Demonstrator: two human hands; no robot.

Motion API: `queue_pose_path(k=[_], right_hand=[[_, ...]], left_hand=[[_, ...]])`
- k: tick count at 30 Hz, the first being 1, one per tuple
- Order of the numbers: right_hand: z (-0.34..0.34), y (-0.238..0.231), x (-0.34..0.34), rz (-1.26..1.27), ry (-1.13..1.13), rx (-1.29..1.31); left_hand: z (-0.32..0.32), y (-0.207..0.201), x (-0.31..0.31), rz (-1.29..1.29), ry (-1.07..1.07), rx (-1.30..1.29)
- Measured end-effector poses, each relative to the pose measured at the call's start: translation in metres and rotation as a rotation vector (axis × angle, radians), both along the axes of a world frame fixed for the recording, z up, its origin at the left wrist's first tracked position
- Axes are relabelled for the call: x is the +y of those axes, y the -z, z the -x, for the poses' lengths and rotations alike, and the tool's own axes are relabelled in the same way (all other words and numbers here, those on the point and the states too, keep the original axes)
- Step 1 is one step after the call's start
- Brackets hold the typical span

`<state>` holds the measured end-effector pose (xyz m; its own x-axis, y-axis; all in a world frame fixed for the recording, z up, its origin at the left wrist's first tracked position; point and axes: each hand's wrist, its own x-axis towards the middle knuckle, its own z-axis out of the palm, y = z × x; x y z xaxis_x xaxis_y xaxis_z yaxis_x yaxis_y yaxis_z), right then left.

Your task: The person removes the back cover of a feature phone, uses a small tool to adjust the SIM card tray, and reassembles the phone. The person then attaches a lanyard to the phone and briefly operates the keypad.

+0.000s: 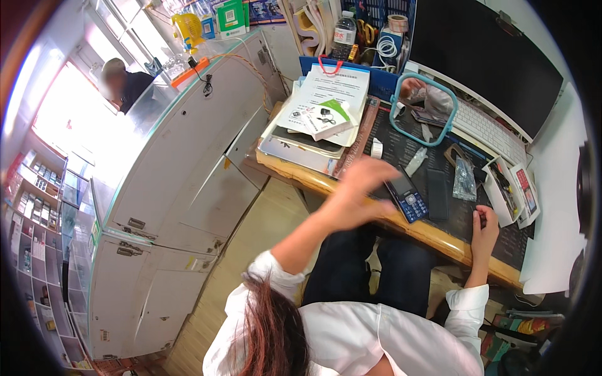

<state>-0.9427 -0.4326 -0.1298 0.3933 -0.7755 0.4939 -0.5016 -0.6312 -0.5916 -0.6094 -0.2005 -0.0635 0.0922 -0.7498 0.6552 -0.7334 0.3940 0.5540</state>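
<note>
My left hand (360, 195) reaches over the desk's wooden front edge, blurred by motion. Its fingers and thumb look spread apart, just left of a dark blue keypad phone (411, 202) that lies face up. Right of the phone rests a flat black rectangular piece (438, 194). My right hand (485, 227) is at the desk edge farther right with its fingers curled. Something small and dark shows at its fingertips, too small to name. Between the hands and the back lie a clear plastic bag (464, 180) and an opened white box (503, 191).
A blue-framed mirror (396, 119) stands behind the phone, near a white keyboard (486, 130) and a black monitor (483, 56). Stacked papers (329, 94) with a small white-green box (326, 120) sit at the left. A person (125, 84) is beyond the grey counter (169, 163).
</note>
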Motion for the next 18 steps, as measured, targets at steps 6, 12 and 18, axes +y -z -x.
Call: queue_pose_path(k=[6, 12, 18], right_hand=[[-0.007, -0.003, 0.003, -0.022, 0.054, 0.041], [-0.001, 0.009, 0.004, -0.011, 0.054, 0.038], [0.010, 0.017, -0.009, 0.125, 0.097, 0.099]], left_hand=[[-0.208, -0.009, 0.068, 0.080, -0.742, 0.316], [-0.244, 0.082, 0.174, -0.095, -0.950, 0.065], [-0.059, 0.247, 0.287, -0.709, -0.764, 0.292]])
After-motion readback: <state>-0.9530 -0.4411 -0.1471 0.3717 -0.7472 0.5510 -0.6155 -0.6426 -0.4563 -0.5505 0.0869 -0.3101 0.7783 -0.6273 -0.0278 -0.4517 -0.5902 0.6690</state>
